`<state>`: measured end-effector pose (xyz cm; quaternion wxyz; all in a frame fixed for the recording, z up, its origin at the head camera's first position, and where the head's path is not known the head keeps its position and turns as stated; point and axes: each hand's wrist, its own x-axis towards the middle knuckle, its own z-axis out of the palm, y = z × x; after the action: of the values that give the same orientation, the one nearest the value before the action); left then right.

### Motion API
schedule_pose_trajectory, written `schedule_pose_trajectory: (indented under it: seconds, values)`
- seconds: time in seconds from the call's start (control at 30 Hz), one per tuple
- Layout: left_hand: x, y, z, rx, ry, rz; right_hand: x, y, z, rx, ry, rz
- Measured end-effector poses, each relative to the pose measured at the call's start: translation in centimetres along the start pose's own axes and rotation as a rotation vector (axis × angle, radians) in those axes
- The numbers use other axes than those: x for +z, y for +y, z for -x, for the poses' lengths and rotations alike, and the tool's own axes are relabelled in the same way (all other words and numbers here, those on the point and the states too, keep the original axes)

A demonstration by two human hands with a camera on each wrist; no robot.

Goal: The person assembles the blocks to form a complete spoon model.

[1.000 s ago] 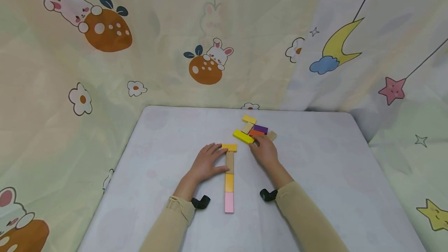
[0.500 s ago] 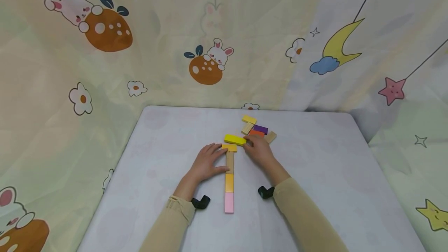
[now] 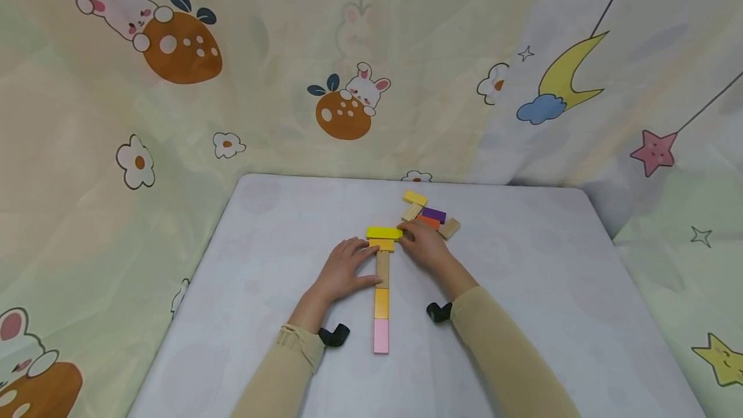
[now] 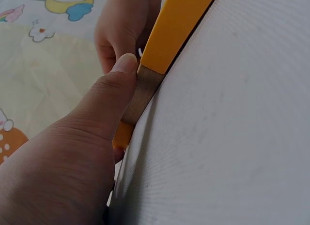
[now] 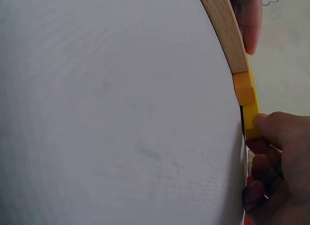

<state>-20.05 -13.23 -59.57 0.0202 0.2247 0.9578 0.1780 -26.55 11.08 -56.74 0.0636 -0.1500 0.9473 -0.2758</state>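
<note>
My right hand point(image 3: 428, 249) pinches the right end of a bright yellow block point(image 3: 383, 233), which lies crosswise right behind a short orange block point(image 3: 383, 246). In the right wrist view, thumb and fingers hold the end of that yellow block point(image 5: 251, 122). My left hand point(image 3: 342, 271) rests beside the row with spread, fairly straight fingers at the orange crosspiece. Its thumb touches the side of a wooden block point(image 3: 382, 269), seen closer in the left wrist view point(image 4: 144, 89). Nearer the front, an orange block point(image 3: 381, 303) and a pink block point(image 3: 380, 336) continue the line.
Behind the right hand lies a loose group: a yellow block point(image 3: 415, 198), a purple block point(image 3: 434, 215), a red-orange block point(image 3: 429, 222) and wooden blocks point(image 3: 449, 229). The white table point(image 3: 278, 211) meets a printed cloth backdrop point(image 3: 429, 82) at its far edge.
My right hand has drawn the bright yellow block leftward out of the loose group and turned it parallel to the orange crosspiece. The left hand has stayed in place.
</note>
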Motion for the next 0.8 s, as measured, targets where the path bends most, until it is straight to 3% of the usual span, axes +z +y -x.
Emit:
schedule_pose_trajectory:
  seconds: [0.43, 0.8]
  values:
    - [-0.4, 0.1, 0.0, 0.042, 0.023, -0.006, 1.1, 0.4, 0.4, 0.006, 0.049, -0.017]
    - [-0.4, 0.1, -0.1, 0.025, -0.005, 0.000, 1.7, 0.9, 0.4, -0.023, 0.089, -0.033]
